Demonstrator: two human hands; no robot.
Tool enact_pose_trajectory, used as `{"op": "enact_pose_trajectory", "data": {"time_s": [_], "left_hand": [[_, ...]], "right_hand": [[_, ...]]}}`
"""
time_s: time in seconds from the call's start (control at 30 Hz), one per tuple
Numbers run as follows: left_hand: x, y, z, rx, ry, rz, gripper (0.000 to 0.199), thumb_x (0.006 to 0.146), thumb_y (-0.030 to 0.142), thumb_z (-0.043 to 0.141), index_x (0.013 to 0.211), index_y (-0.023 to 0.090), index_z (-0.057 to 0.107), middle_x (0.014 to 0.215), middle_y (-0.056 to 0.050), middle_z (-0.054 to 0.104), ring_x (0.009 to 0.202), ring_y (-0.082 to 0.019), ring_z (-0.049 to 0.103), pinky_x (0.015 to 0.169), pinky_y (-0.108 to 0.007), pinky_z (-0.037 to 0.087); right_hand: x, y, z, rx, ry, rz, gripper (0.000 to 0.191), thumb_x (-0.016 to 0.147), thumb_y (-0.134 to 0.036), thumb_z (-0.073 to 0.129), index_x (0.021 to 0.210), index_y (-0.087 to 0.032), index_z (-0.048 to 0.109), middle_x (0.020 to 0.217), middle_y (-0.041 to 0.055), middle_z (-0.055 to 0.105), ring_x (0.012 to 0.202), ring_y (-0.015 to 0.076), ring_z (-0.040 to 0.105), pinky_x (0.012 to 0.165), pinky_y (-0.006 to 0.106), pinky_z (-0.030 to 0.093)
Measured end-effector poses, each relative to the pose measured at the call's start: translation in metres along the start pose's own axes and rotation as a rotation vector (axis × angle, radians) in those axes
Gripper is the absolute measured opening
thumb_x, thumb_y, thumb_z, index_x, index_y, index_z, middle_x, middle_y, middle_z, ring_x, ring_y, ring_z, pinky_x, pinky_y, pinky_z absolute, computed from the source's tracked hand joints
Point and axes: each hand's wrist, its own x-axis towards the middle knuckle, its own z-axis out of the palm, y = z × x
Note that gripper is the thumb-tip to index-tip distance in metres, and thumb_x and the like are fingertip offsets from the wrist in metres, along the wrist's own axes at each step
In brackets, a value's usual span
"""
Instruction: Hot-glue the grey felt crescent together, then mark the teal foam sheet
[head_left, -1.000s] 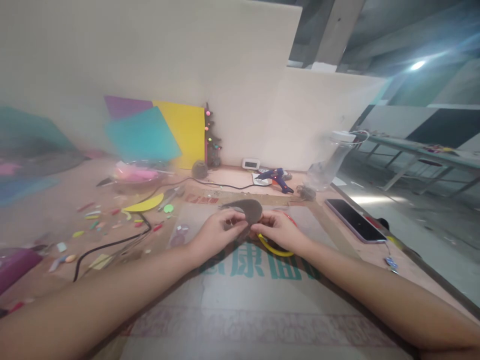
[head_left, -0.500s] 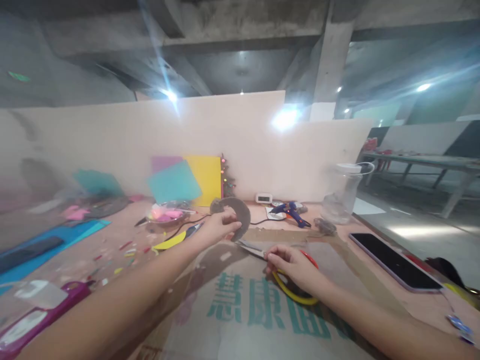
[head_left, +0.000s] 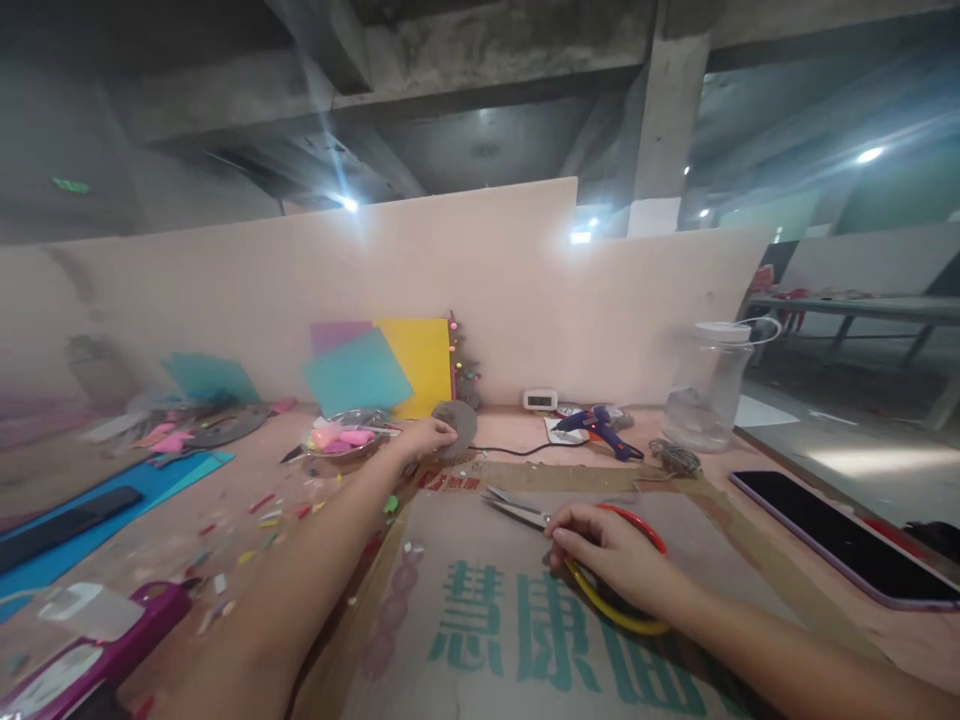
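Note:
My left hand (head_left: 429, 440) reaches to the back of the table, its fingers pinched at the edge of a flat, rounded grey piece (head_left: 466, 428). Part of that piece is hidden by my fingers. My right hand (head_left: 600, 550) is closed round the scissors (head_left: 611, 612), which have red and yellow handles. Their blades point left and stand slightly apart, with nothing between them. Beneath the scissors lies a cardboard sheet (head_left: 420, 620) with green printed characters. A bowl of pink pieces (head_left: 343, 440) is left of my left hand.
Behind the cardboard are a blue glue gun (head_left: 600, 432), a small white clock (head_left: 540, 400) and a ball of grey string (head_left: 673, 457). A clear jug (head_left: 705, 390) and a phone (head_left: 840, 535) stand right. Left lie scattered scraps (head_left: 262, 505) and a purple power strip (head_left: 112, 650).
My left hand has moved back and slightly left with the grey piece, away from the scissors. In view, my right hand and the scissors sit a little lower and farther right.

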Motion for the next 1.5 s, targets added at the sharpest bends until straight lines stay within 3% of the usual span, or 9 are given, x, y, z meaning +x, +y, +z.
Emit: {"op": "enact_pose_trajectory", "data": {"time_s": [0.27,0.5,0.63,0.73,0.83,1.0,1.23,1.4,1.5], "left_hand": [[-0.014,0.006,0.004,0.086,-0.052,0.077,0.036,0.068,0.051,0.074,0.073,0.015,0.074,0.067,-0.002,0.068,0.066,-0.018,0.06,0.059,-0.025,0.039],[-0.034,0.045,-0.003,0.163,0.03,0.181,0.029,0.075,0.044,0.062,0.07,0.017,0.072,0.066,-0.004,0.068,0.063,-0.019,0.059,0.057,-0.026,0.036],[-0.073,0.078,0.034,0.163,-0.085,0.34,0.024,0.072,0.039,0.068,0.088,0.023,0.075,0.086,-0.004,0.074,0.079,-0.023,0.064,0.066,-0.027,0.042],[-0.101,0.097,0.071,0.16,-0.174,0.594,0.05,0.064,0.039,0.08,0.111,0.025,0.069,0.112,-0.007,0.071,0.1,-0.028,0.063,0.082,-0.031,0.046],[-0.112,0.1,0.099,0.127,-0.154,0.796,0.064,0.075,0.039,0.075,0.134,0.025,0.053,0.135,-0.011,0.059,0.12,-0.03,0.055,0.099,-0.039,0.042],[-0.106,0.095,0.117,0.191,-0.082,0.704,0.029,0.09,0.025,0.054,0.117,0.021,0.061,0.124,-0.013,0.061,0.114,-0.028,0.057,0.097,-0.041,0.045],[-0.126,0.114,0.104,0.284,-0.173,0.572,0.023,0.087,0.016,0.049,0.105,0.018,0.062,0.11,-0.012,0.061,0.1,-0.024,0.059,0.089,-0.036,0.047],[-0.123,0.11,0.102,0.196,-0.195,0.488,0.019,0.087,0.019,0.047,0.098,0.018,0.062,0.1,-0.008,0.067,0.092,-0.023,0.061,0.083,-0.034,0.048],[-0.118,0.107,0.098,0.127,-0.217,0.534,0.023,0.088,0.02,0.044,0.1,0.02,0.064,0.099,-0.005,0.07,0.09,-0.021,0.062,0.081,-0.031,0.048]], "right_hand": [[-0.002,-0.002,0.0,-0.01,0.003,0.014,0.025,0.086,-0.047,0.057,0.089,-0.022,0.058,0.075,0.0023,0.07,0.076,0.0208,0.068,0.074,0.035,0.05],[-0.003,0.001,-0.001,-0.014,0.084,-0.016,0.023,0.085,-0.044,0.059,0.09,-0.022,0.06,0.078,0.0022,0.069,0.075,0.0203,0.068,0.068,0.032,0.05],[-0.001,0.001,-0.006,0.031,0.213,-0.051,0.025,0.085,-0.045,0.058,0.092,-0.02,0.059,0.076,0.0006,0.064,0.067,0.0164,0.064,0.06,0.028,0.048],[0.002,0.0,-0.011,-0.043,0.268,-0.114,0.021,0.087,-0.039,0.056,0.093,-0.02,0.06,0.079,0.0012,0.064,0.07,0.015,0.061,0.062,0.027,0.048],[0.002,-0.006,-0.017,-0.157,0.22,-0.164,0.015,0.088,-0.03,0.054,0.096,-0.019,0.061,0.087,0.0036,0.068,0.08,0.0164,0.063,0.073,0.03,0.05],[-0.003,-0.035,-0.034,-0.484,0.015,-0.189,0.023,0.086,-0.022,0.059,0.108,-0.018,0.062,0.096,0.0051,0.07,0.08,0.0158,0.063,0.072,0.029,0.051],[-0.017,-0.074,-0.073,-0.764,0.101,-0.196,0.026,0.092,-0.027,0.054,0.115,-0.017,0.061,0.105,0.0074,0.069,0.086,0.016,0.064,0.076,0.029,0.05],[-0.031,-0.087,-0.088,-1.087,-0.237,-0.029,0.03,0.09,-0.033,0.056,0.117,-0.022,0.065,0.108,0.0078,0.071,0.088,0.0205,0.065,0.069,0.029,0.046],[-0.035,-0.091,-0.088,-1.186,-0.309,0.04,0.027,0.09,-0.033,0.055,0.112,-0.022,0.067,0.102,0.0078,0.072,0.088,0.0224,0.066,0.068,0.029,0.044]]}}
